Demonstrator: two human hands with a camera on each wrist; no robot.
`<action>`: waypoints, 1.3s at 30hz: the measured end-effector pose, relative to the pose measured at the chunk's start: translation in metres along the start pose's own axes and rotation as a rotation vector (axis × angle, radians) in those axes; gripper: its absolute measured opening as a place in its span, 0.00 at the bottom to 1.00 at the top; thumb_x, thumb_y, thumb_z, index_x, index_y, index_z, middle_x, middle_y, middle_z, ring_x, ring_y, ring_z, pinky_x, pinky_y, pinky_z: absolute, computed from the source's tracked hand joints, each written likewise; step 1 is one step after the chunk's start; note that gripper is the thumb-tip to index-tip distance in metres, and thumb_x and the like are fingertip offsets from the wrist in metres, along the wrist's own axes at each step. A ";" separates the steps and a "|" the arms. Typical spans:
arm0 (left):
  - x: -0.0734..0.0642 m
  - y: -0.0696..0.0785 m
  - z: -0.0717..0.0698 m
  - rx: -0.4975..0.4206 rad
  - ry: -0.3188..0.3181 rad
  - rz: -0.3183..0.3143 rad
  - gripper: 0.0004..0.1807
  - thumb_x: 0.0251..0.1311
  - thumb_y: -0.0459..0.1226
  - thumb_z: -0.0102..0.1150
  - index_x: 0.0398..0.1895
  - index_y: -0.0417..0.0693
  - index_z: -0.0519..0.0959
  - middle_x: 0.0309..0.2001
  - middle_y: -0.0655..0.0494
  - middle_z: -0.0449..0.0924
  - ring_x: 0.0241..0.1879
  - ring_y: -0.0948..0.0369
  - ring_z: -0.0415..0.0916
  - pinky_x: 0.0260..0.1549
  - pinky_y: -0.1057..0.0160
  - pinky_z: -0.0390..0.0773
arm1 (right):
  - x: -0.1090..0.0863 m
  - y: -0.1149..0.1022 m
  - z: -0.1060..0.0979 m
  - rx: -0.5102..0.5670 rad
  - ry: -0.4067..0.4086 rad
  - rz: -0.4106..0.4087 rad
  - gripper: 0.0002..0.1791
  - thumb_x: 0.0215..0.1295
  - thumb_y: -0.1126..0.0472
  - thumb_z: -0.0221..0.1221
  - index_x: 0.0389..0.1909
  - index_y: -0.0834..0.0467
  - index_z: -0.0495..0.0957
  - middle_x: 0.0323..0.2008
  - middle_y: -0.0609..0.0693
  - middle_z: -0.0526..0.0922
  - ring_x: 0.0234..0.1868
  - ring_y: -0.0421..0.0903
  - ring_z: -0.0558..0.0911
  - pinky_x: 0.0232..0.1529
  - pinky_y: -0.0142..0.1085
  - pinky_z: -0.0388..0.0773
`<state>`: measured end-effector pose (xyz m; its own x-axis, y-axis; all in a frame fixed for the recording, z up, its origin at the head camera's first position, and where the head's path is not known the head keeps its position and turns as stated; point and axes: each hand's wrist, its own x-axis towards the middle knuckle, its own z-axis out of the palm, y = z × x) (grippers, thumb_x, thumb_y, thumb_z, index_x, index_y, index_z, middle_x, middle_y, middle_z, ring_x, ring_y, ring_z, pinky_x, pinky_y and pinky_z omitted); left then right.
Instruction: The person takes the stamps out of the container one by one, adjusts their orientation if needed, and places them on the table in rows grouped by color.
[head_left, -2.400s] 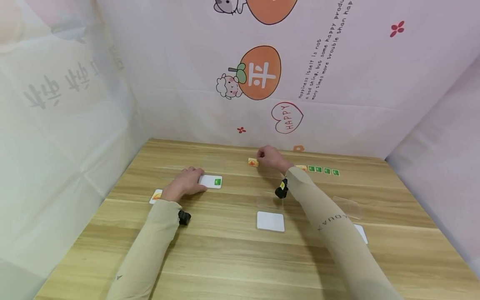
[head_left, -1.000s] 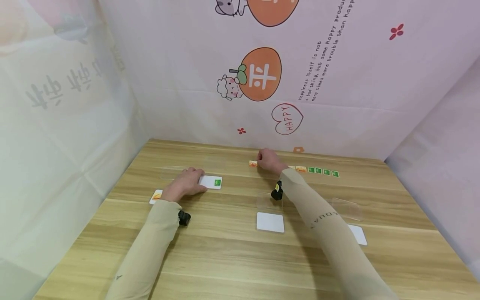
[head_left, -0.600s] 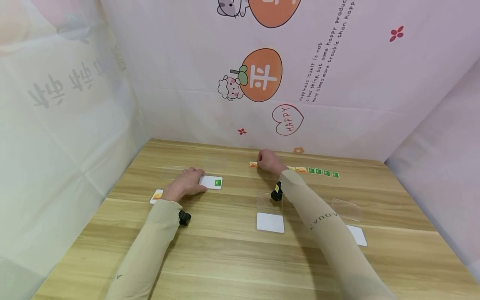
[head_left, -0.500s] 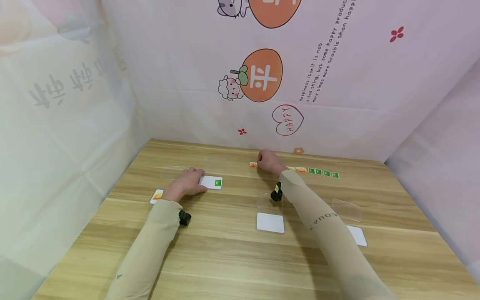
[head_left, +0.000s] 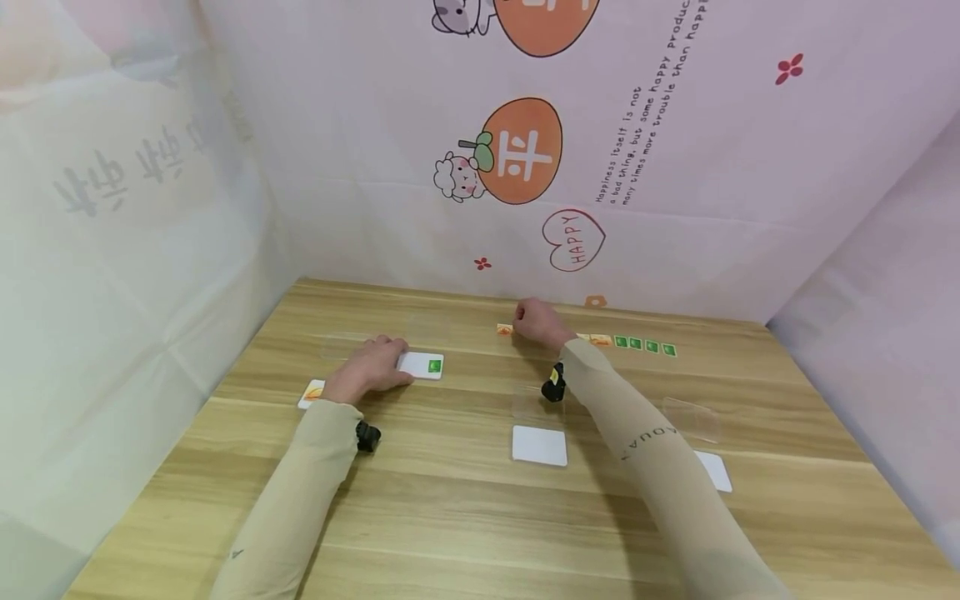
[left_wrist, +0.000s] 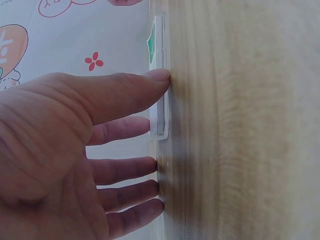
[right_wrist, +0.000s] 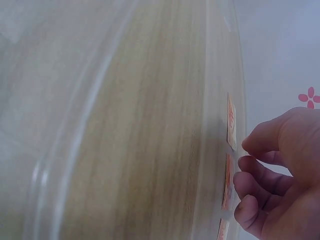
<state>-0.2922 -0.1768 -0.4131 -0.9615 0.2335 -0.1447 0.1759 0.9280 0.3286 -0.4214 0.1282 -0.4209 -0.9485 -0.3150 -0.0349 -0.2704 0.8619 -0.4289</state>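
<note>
In the head view my left hand lies on the left of the table, holding a white card with a green square at one end. The left wrist view shows thumb and index finger on opposite sides of that card, the other fingertips down on the table. Near the back edge my right hand is curled over a row of small orange-printed pieces. From the right wrist, its fingertips sit right beside an orange piece and a second orange piece; nothing shows between them.
Several green squares continue the row rightward. White cards lie nearer the body, with clear plastic sheets behind them. An orange-printed card is beside the left wrist. A printed cloth hangs behind the table.
Since 2.4 s ago my right hand has turned slightly and its forearm has shifted a little left, uncovering more of the orange pieces by the wrist. My left hand and its card stay put.
</note>
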 end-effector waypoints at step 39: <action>0.000 0.001 0.001 -0.014 0.004 0.013 0.32 0.62 0.48 0.63 0.65 0.41 0.69 0.62 0.39 0.70 0.55 0.45 0.68 0.57 0.46 0.69 | -0.022 -0.051 0.022 0.032 0.035 -0.128 0.07 0.65 0.60 0.56 0.38 0.60 0.78 0.36 0.55 0.83 0.33 0.45 0.78 0.33 0.33 0.74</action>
<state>-0.2922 -0.1754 -0.4136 -0.9601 0.2440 -0.1367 0.1850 0.9206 0.3438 -0.3831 0.0821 -0.4179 -0.9118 -0.4073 0.0528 -0.3848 0.8024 -0.4561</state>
